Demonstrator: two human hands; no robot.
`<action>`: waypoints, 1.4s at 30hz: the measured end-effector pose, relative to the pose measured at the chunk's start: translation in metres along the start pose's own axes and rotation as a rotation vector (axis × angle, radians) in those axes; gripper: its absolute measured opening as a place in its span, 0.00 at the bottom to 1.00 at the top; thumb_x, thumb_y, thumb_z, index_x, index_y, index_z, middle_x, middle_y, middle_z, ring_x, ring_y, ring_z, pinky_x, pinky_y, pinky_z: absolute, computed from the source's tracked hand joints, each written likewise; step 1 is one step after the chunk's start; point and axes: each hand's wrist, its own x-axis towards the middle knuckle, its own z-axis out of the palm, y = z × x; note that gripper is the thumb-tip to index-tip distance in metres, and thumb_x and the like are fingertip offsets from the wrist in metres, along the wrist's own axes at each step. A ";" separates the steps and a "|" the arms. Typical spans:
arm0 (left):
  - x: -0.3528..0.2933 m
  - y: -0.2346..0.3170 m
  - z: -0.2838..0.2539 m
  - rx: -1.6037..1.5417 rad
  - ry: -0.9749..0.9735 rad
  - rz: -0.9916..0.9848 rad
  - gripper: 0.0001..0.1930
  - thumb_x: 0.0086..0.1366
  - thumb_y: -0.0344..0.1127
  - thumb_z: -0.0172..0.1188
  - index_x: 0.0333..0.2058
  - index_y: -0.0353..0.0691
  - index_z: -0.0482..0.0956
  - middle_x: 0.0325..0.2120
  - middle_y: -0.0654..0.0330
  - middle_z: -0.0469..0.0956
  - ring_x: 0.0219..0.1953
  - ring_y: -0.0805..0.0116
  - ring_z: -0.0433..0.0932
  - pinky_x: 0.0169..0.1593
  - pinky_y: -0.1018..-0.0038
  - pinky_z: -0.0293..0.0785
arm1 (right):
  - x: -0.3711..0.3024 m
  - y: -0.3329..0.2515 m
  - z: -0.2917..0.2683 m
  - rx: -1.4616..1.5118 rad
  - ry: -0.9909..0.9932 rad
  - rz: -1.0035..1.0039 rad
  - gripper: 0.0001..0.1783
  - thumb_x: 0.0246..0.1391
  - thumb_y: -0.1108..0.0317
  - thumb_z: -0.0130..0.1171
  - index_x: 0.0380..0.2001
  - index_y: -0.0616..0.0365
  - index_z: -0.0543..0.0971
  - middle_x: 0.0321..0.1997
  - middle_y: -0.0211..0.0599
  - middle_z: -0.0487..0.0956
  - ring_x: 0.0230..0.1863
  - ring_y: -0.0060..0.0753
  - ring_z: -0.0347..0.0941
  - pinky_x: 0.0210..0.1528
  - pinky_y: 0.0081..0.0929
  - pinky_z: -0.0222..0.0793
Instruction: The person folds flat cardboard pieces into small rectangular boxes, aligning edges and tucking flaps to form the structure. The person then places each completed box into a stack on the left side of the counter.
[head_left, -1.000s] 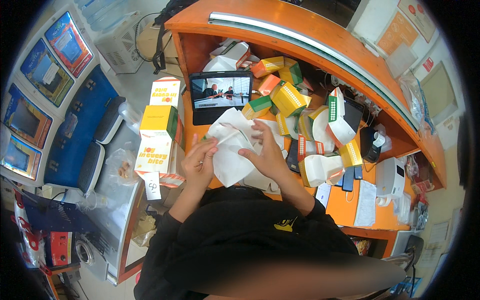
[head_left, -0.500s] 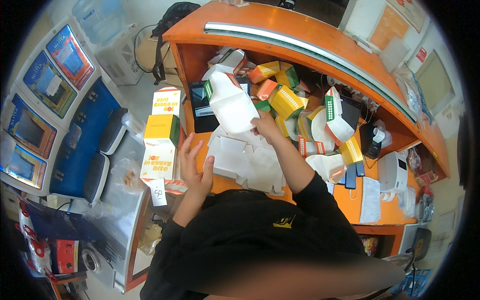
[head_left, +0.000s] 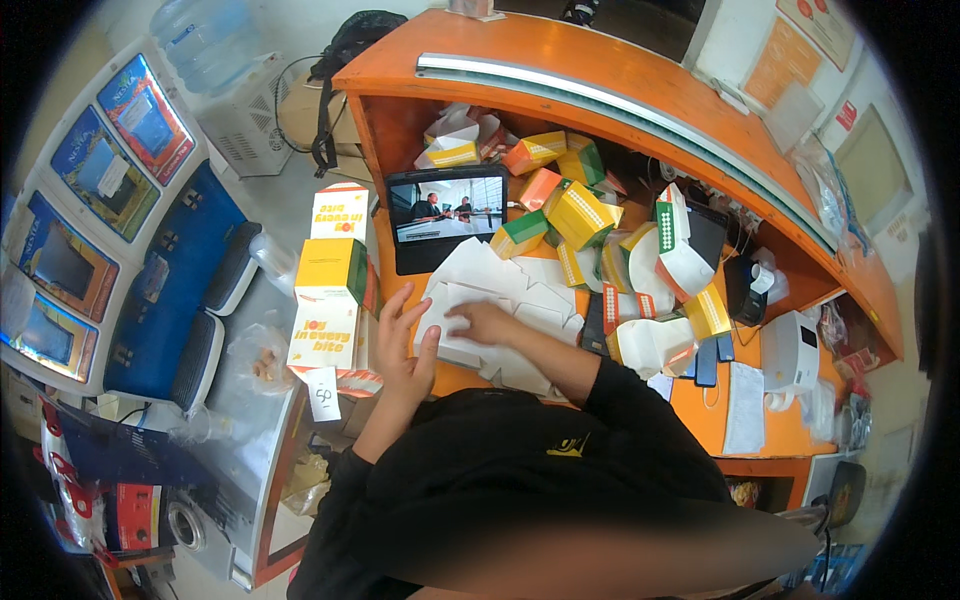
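My right hand [head_left: 482,323] reaches in from the right over a layered pile of flat white carton blanks [head_left: 525,290]. Its fingers are loosely bent and apart on the top blank, with nothing seen gripped. To the left my left hand [head_left: 405,345] is raised, palm turned inward and fingers spread, holding nothing, beside the pile's left edge. Folded boxes in yellow, green, orange and white lie heaped behind the pile, among them a yellow box [head_left: 580,213] and a white-and-yellow box [head_left: 448,150] at the back left.
A tablet [head_left: 447,215] leans upright behind the blanks. Stacked printed cartons [head_left: 330,270] stand at the left counter edge. An orange shelf top [head_left: 600,70] overhangs the heap. Two phones [head_left: 706,362], a paper sheet [head_left: 743,410] and a white device [head_left: 790,350] lie right.
My right hand has let go of a white box and moved down and left onto the blanks. That box no longer covers the tablet. My left hand stays raised and open.
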 end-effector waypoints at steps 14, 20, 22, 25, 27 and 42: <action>0.006 0.004 0.023 -0.120 -0.329 -0.001 0.12 0.65 0.33 0.61 0.46 0.38 0.80 0.50 0.51 0.78 0.50 0.51 0.77 0.53 0.64 0.73 | -0.037 -0.026 0.018 -0.166 -0.184 0.177 0.22 0.55 0.49 0.61 0.48 0.48 0.83 0.44 0.50 0.83 0.47 0.52 0.80 0.51 0.42 0.73; -0.008 -0.007 0.035 0.067 -1.187 -0.124 0.14 0.69 0.44 0.56 0.41 0.39 0.82 0.37 0.49 0.81 0.39 0.47 0.80 0.44 0.58 0.75 | -0.032 0.004 0.024 -0.186 -0.067 0.086 0.19 0.52 0.58 0.64 0.49 0.42 0.83 0.45 0.45 0.83 0.48 0.51 0.79 0.51 0.43 0.73; -0.018 -0.013 0.043 0.133 -1.229 -0.146 0.15 0.68 0.45 0.56 0.40 0.40 0.83 0.38 0.48 0.82 0.41 0.46 0.80 0.45 0.56 0.75 | -0.034 0.005 0.027 -0.129 -0.025 0.030 0.20 0.51 0.59 0.63 0.49 0.40 0.83 0.46 0.45 0.83 0.48 0.50 0.79 0.52 0.43 0.73; -0.027 -0.025 0.049 0.194 -1.283 -0.194 0.16 0.67 0.48 0.57 0.40 0.40 0.83 0.37 0.47 0.82 0.41 0.45 0.80 0.45 0.55 0.74 | -0.037 0.005 0.026 -0.149 -0.062 0.043 0.17 0.54 0.60 0.61 0.48 0.41 0.84 0.46 0.45 0.83 0.48 0.49 0.79 0.51 0.43 0.73; -0.033 -0.034 0.052 0.253 -1.296 -0.219 0.17 0.67 0.49 0.57 0.40 0.41 0.84 0.36 0.47 0.82 0.41 0.45 0.80 0.46 0.55 0.74 | -0.035 0.006 0.024 -0.118 -0.097 0.019 0.16 0.55 0.60 0.59 0.47 0.43 0.84 0.45 0.45 0.83 0.47 0.49 0.79 0.50 0.43 0.74; -0.053 -0.064 0.064 0.276 -1.401 -0.415 0.25 0.67 0.54 0.55 0.50 0.36 0.78 0.41 0.41 0.81 0.45 0.44 0.80 0.50 0.54 0.73 | -0.054 -0.020 -0.017 0.159 0.288 -0.078 0.11 0.60 0.66 0.54 0.41 0.56 0.82 0.38 0.50 0.82 0.40 0.56 0.79 0.43 0.45 0.73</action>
